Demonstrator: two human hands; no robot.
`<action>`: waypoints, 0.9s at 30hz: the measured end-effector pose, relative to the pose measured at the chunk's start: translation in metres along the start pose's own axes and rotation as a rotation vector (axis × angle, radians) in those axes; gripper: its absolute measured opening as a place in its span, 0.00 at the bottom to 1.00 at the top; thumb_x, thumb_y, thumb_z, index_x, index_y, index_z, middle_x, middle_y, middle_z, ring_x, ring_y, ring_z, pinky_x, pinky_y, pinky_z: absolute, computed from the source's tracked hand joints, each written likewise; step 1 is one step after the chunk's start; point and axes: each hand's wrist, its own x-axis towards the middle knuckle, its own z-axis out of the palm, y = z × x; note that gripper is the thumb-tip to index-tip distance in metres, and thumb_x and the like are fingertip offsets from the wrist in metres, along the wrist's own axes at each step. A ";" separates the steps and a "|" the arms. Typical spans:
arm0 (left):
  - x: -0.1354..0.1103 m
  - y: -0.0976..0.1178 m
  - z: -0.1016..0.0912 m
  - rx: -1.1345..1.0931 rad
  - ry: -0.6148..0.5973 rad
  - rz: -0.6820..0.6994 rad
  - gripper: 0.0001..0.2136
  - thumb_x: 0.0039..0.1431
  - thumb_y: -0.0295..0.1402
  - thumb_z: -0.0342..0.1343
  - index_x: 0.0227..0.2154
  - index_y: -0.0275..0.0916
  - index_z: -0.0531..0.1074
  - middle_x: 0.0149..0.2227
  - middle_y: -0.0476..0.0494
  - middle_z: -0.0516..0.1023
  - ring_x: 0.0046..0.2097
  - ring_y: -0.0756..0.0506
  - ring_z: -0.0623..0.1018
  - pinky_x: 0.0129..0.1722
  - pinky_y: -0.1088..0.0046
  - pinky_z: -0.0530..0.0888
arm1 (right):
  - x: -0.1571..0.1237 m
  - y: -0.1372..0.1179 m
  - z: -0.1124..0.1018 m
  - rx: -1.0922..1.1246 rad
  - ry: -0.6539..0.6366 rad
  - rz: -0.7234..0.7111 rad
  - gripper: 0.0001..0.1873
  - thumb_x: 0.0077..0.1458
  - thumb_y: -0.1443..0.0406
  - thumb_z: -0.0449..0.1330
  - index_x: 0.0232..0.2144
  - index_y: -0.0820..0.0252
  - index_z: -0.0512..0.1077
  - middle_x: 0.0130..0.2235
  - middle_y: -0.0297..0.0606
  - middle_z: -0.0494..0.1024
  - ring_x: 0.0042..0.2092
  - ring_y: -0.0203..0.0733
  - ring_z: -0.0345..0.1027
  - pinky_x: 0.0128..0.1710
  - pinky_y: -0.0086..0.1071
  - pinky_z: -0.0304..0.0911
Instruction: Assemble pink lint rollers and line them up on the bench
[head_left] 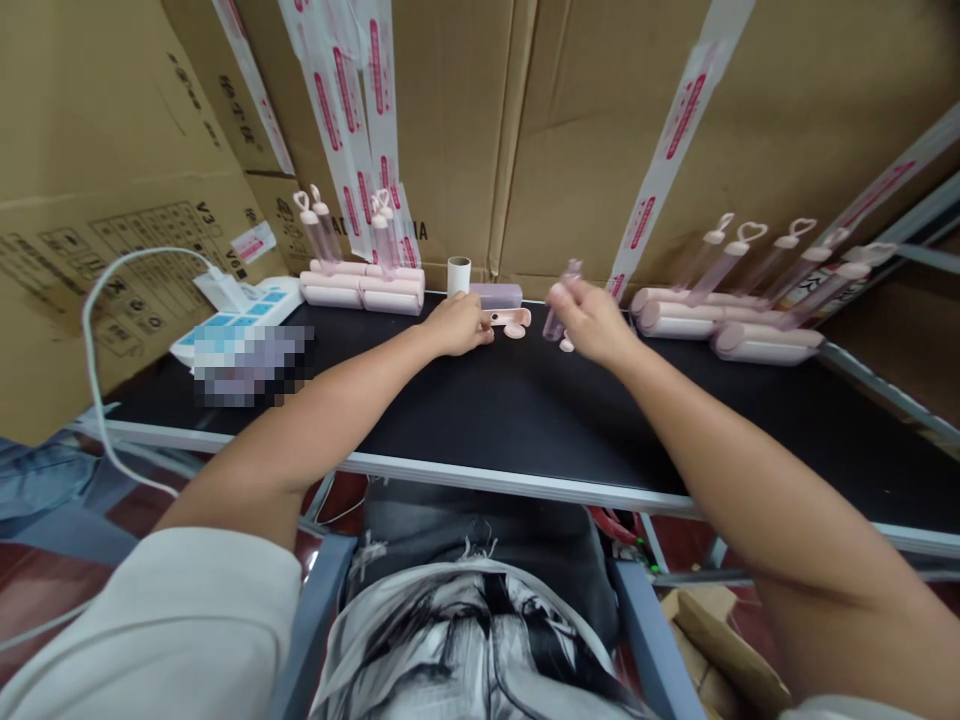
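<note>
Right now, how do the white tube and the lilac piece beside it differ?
The white tube stands upright, while the lilac piece lies lengthwise. The tube is white; the piece is pale purple. The tube reaches higher than the piece. Both are close to the left hand.

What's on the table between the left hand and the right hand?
The head view shows a pink curved piece and a small pink oval piece between the left hand and the right hand, with a purple block just behind.

The black tabletop [510,410] at lower centre gives passage, but heart-looped tubes [718,272] at right, a power strip [241,318] at left and cardboard [585,130] at top obstruct.
</note>
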 end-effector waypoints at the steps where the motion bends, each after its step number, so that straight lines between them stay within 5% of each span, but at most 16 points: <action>1: 0.002 -0.002 0.002 0.001 0.009 -0.004 0.17 0.72 0.43 0.56 0.52 0.43 0.86 0.56 0.35 0.78 0.61 0.33 0.76 0.61 0.58 0.72 | 0.002 0.003 -0.007 -0.038 0.076 0.036 0.38 0.69 0.30 0.46 0.34 0.54 0.72 0.31 0.41 0.76 0.37 0.51 0.71 0.41 0.43 0.65; 6: 0.008 -0.010 0.009 -0.064 0.060 0.003 0.18 0.72 0.39 0.56 0.56 0.43 0.84 0.57 0.34 0.78 0.60 0.34 0.77 0.62 0.57 0.72 | 0.012 0.020 -0.014 0.010 0.170 0.205 0.28 0.66 0.36 0.58 0.40 0.52 0.72 0.32 0.39 0.77 0.32 0.50 0.74 0.38 0.44 0.69; 10: 0.010 -0.012 0.013 -0.071 0.069 0.001 0.18 0.71 0.38 0.56 0.57 0.43 0.84 0.58 0.34 0.79 0.60 0.34 0.77 0.61 0.57 0.73 | 0.021 0.017 0.004 -0.034 0.143 0.166 0.22 0.58 0.50 0.70 0.47 0.54 0.73 0.36 0.39 0.82 0.36 0.50 0.77 0.42 0.44 0.72; 14: 0.010 -0.012 0.014 -0.057 0.070 0.011 0.19 0.72 0.39 0.55 0.58 0.43 0.84 0.56 0.34 0.80 0.60 0.33 0.78 0.59 0.57 0.74 | 0.043 0.010 0.011 -0.144 0.071 0.086 0.21 0.57 0.55 0.72 0.50 0.56 0.76 0.39 0.42 0.84 0.42 0.52 0.78 0.49 0.46 0.72; 20: 0.010 -0.011 0.015 -0.075 0.069 0.035 0.17 0.72 0.38 0.54 0.54 0.42 0.85 0.53 0.34 0.82 0.57 0.35 0.80 0.58 0.59 0.75 | 0.076 0.018 0.003 -0.237 0.140 0.148 0.21 0.55 0.58 0.72 0.48 0.60 0.78 0.40 0.45 0.84 0.42 0.54 0.77 0.50 0.48 0.72; 27: 0.013 -0.010 0.019 -0.086 0.086 0.029 0.17 0.71 0.37 0.54 0.52 0.43 0.87 0.52 0.35 0.83 0.54 0.37 0.83 0.55 0.61 0.76 | 0.062 0.002 0.027 -0.298 -0.062 0.075 0.16 0.53 0.61 0.75 0.41 0.58 0.76 0.40 0.46 0.85 0.42 0.52 0.79 0.46 0.43 0.70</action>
